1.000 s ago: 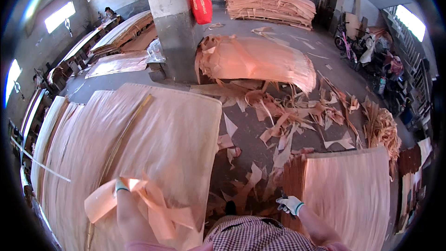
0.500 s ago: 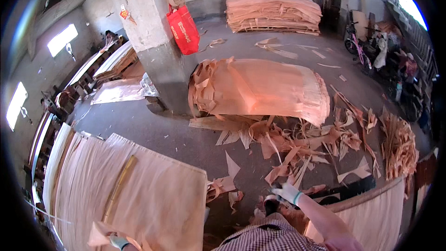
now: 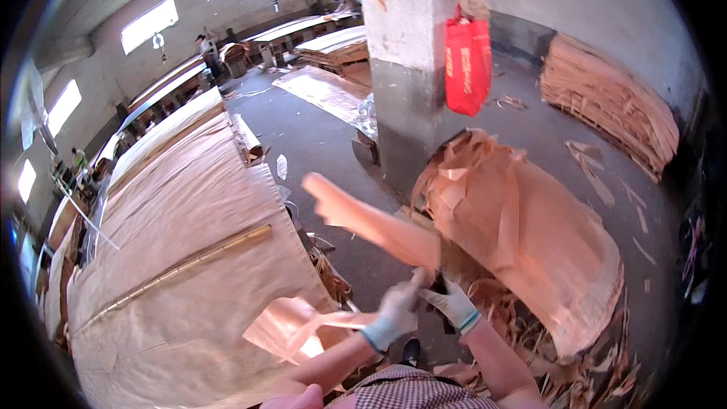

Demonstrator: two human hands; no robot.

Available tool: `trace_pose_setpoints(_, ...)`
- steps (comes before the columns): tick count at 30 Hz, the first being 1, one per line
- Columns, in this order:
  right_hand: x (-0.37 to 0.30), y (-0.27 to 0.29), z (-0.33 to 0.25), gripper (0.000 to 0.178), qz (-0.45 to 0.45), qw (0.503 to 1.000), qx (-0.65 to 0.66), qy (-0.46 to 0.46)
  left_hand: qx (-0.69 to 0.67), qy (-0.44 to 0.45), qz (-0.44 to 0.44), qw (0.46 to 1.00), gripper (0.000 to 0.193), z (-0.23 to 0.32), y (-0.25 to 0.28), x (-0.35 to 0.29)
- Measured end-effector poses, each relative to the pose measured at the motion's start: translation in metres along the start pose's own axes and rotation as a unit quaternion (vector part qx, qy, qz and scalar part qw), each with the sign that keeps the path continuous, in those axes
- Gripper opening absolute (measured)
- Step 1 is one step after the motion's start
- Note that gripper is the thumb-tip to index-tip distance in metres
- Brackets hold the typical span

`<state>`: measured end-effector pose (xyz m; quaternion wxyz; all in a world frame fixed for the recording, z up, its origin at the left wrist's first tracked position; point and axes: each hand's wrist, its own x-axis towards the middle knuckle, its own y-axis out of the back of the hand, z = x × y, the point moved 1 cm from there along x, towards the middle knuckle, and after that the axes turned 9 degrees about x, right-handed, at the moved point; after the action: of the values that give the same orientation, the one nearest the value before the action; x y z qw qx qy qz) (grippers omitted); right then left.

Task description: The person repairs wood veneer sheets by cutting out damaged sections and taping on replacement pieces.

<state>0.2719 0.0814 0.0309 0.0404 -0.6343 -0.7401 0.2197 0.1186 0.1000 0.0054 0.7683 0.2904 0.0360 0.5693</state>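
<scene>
My gloved left hand (image 3: 399,310) is closed on a pale orange strip of wood veneer (image 3: 379,226), whose broad end sticks up and away to the left. More thin veneer (image 3: 286,326) curls out from the left side of that hand, over the near edge of the large veneer stack (image 3: 189,280). Close beside it, my gloved right hand (image 3: 452,307) is closed around a small dark object (image 3: 439,285), too blurred to name. The two hands almost meet in front of my checked clothing.
A long yellow stick (image 3: 178,273) lies across the stack. At right is a bulging veneer pile (image 3: 530,235), with torn scraps (image 3: 583,379) on the floor. A pillar (image 3: 413,91) with a red bag (image 3: 468,64) stands ahead. Workbenches (image 3: 303,26) and people are farther back.
The view has swung left. My left hand has come from the stack's near edge to beside my right hand, bringing the veneer along. The veneer is now raised in front of me.
</scene>
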Motion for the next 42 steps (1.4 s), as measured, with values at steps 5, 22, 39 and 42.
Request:
trace_pose_setpoints(5,0.06,0.116,-0.01,0.02,0.208,0.975,0.066,-0.029,-0.041,0.008,-0.155,0.987,0.073,0.013,-0.057,0.094)
trace_pose_setpoints(22,0.305,0.58,-0.096,0.029,0.456,0.858,0.218,0.096,0.031,0.509,0.229,0.829,0.043,-0.1,-0.027,-0.007)
trace_pose_setpoints(39,0.523,0.038,0.121,0.043,-0.354,0.799,-0.485,-0.014,0.179,0.338,0.279,0.881,0.029,-0.185,0.107,0.075)
trace_pose_setpoints(42,0.516,-0.158,0.118,0.026,-0.541,0.704,-0.412,0.205,0.305,0.269,0.252,0.878,0.035,-0.219,0.154,0.094)
